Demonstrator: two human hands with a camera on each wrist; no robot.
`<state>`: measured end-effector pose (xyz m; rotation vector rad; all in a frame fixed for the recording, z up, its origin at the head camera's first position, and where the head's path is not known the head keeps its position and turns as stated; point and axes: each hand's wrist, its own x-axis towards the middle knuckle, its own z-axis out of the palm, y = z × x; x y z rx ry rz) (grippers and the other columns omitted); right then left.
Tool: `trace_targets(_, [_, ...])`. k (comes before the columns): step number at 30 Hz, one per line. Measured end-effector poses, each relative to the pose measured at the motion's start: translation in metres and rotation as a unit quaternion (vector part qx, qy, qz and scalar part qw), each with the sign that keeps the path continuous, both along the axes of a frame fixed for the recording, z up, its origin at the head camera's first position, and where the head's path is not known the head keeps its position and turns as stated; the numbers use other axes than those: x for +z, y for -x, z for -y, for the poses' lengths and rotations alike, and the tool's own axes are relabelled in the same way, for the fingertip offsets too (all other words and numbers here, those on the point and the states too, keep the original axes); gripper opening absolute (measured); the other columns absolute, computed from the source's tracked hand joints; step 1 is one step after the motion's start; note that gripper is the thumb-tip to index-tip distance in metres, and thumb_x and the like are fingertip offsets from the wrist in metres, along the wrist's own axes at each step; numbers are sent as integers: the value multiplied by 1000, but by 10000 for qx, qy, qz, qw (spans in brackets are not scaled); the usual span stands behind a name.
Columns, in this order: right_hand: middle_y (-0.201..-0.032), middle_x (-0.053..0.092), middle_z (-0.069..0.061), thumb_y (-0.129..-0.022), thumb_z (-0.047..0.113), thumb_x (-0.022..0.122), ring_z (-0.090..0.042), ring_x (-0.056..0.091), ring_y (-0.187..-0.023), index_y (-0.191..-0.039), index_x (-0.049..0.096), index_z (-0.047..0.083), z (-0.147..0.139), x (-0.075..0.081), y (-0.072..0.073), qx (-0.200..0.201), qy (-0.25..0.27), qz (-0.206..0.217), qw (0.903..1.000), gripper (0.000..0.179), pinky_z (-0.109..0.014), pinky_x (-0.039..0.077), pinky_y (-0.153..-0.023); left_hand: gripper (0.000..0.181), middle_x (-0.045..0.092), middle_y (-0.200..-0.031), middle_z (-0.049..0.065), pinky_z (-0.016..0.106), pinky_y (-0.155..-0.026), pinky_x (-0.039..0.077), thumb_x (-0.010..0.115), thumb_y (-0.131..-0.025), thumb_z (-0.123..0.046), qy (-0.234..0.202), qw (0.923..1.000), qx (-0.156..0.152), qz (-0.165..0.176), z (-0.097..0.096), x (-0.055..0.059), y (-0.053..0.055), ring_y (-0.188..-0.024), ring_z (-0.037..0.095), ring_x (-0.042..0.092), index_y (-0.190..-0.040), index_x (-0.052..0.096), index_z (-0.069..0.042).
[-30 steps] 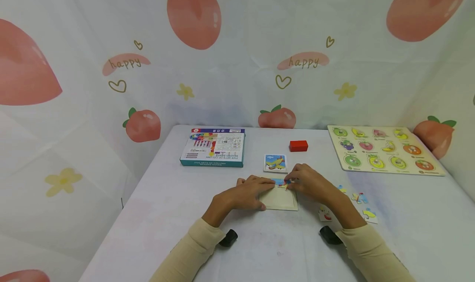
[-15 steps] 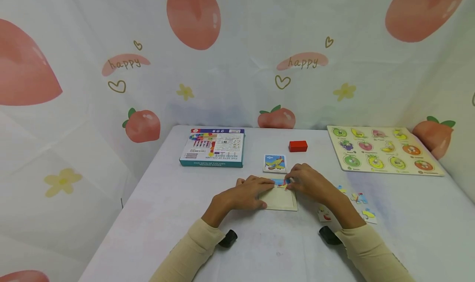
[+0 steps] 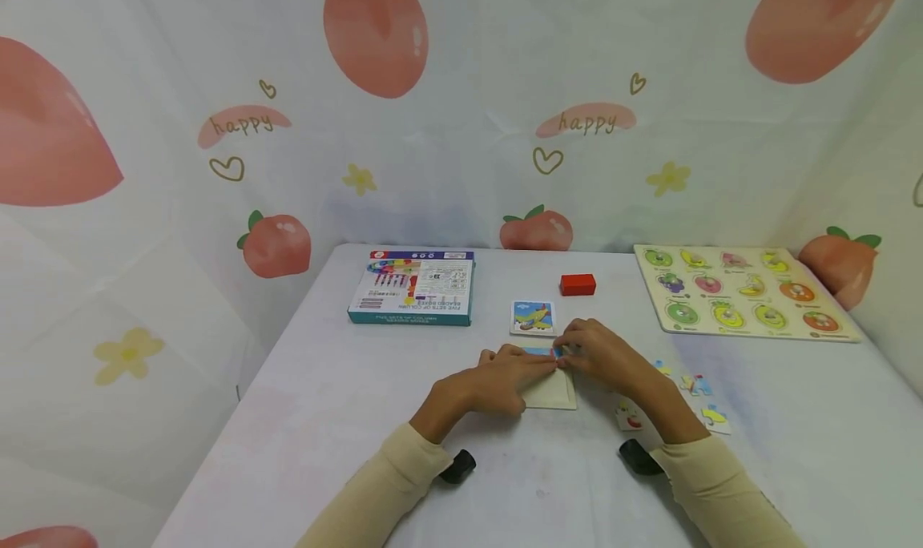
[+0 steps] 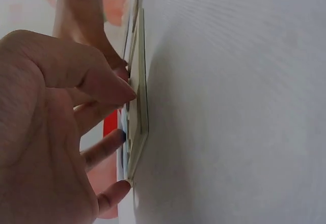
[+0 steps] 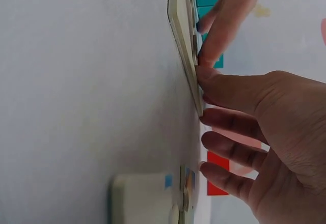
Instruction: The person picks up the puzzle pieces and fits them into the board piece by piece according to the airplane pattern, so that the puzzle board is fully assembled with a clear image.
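Observation:
A shallow wooden puzzle tray [image 3: 555, 394] lies on the table, with blue puzzle pieces [image 3: 535, 350] along its far edge. My left hand [image 3: 497, 384] rests over the tray's left side, fingers stretched out. Its index finger presses by a red-and-blue puzzle piece [image 3: 556, 354] at the far right corner, and its thumb touches the tray in the left wrist view. My right hand [image 3: 597, 357] pinches that piece between thumb and index finger; the fingers partly hide it. In the right wrist view, the right thumb [image 5: 229, 89] is at the tray's edge, other fingers spread.
Several loose puzzle pieces [image 3: 695, 384] lie by the right forearm, partly covered. Behind the tray are an airplane picture puzzle [image 3: 533, 317] and a red block [image 3: 578, 284]. A flat box [image 3: 413, 288] stands back left, a fruit board [image 3: 743, 293] back right.
My left hand has slid right over the tray, its index finger now reaching the corner piece beside the right fingertips. The right hand stays almost in place.

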<state>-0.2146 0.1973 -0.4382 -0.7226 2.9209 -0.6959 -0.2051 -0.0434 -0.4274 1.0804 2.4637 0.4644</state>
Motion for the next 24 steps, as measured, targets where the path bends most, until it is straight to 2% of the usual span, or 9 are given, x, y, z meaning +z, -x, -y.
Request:
trace_targets(7, [-126,74,-9,-97,23,79,-32,60,-119,-130,75,8,-12,4,-4,-150,71,358,9992,37,-55,52,-104,89,26,-173,-20,42,-100,30,67,-87,-12,167,9998,98,66,-3,1,-2,-153,22,27,-168,34,-33])
trace_targets(11, [-125,75,-9,-95,24,80,-33,60,-119,-125,78,9,-27,7,-11,-100,14,353,9993,33,-55,53,-101,90,24,-173,-21,40,-100,30,66,-87,-11,192,9997,105,89,-3,1,-2,-153,20,26,-168,33,-33])
trace_targets(16, [-119,76,-5,-92,27,83,-30,60,-115,-119,81,12,-49,10,-26,-179,-123,370,9991,31,-50,54,-94,90,23,-173,-22,42,-104,29,65,-87,-11,194,9996,144,146,-2,0,-2,-154,20,24,-168,32,-34])
trace_targets(24, [-109,73,2,-86,26,87,-26,58,-108,-109,84,15,-71,10,-46,-301,-355,306,9985,26,-46,47,-88,90,23,-173,-22,44,-107,28,64,-87,-12,168,9996,174,111,-1,-1,-3,-155,20,24,-168,31,-35])
